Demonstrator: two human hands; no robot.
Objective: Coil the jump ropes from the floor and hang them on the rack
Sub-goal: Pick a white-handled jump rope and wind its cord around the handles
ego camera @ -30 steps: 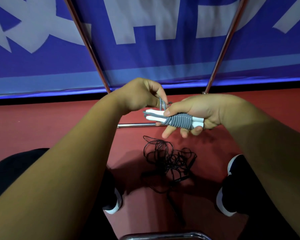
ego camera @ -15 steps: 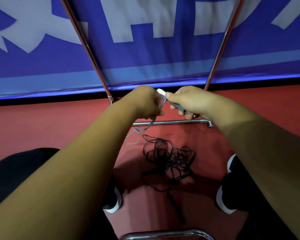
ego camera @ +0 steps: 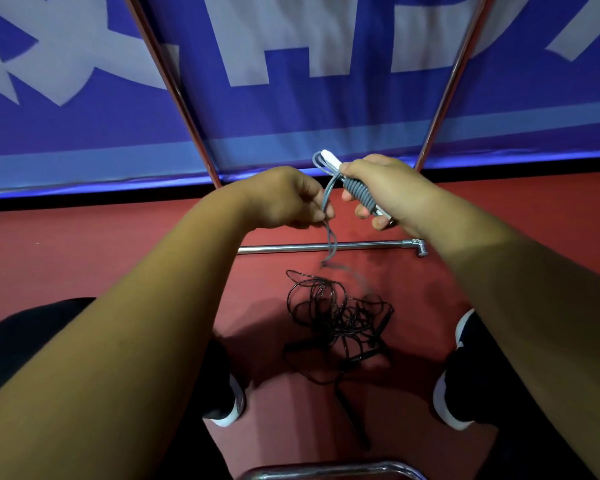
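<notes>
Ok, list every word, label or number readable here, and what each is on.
Blue banner: large white characters, cropped by the frame's top edge; no whole word readable.
Grey jump rope: no print visible on its handles.
Black jump rope: no print visible.

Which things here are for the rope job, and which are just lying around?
For the job: grey jump rope held by left hand and right hand, black jump rope tangled on floor, metal rack.
Just there: blue banner, shoes.
</notes>
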